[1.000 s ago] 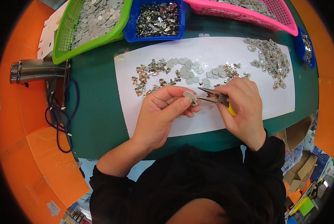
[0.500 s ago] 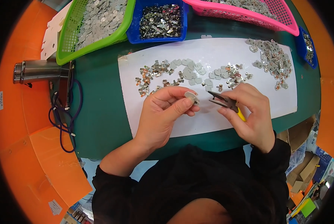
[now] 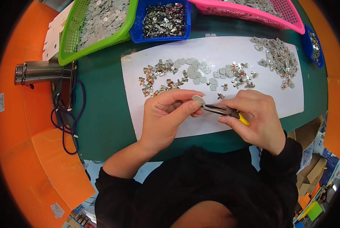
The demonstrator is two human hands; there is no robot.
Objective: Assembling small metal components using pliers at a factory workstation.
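Between the thumb and fingers of my left hand (image 3: pixel 166 116) is a small flat grey plate (image 3: pixel 198 100). My right hand (image 3: pixel 255 116) grips long-nosed pliers (image 3: pixel 225 110) with a yellow handle, their jaw tips at the right edge of the plate. Whether the jaws pinch anything there is too small to tell. Beyond my hands, loose grey plates (image 3: pixel 194 72) and small shiny metal clips (image 3: pixel 240 76) lie on a white sheet (image 3: pixel 170 49). More metal clips (image 3: pixel 160 68) are scattered at the left. A heap of plates with metal pieces on them (image 3: pixel 278 60) lies at the far right.
Along the far edge of the green table (image 3: pixel 97 114) stand a green basket (image 3: pixel 95 55) of grey plates, a blue bin (image 3: pixel 160 38) of metal clips and a pink basket (image 3: pixel 249 17). A smaller blue bin (image 3: pixel 317 57) is at right. A metal cylindrical tool (image 3: pixel 40 72) with a cord sits at left.
The pliers have moved left, bringing their tips to the grey plate, and their jaws have drawn closer together. My left hand has hardly moved. A metal clip now shows on the sheet above the pliers.
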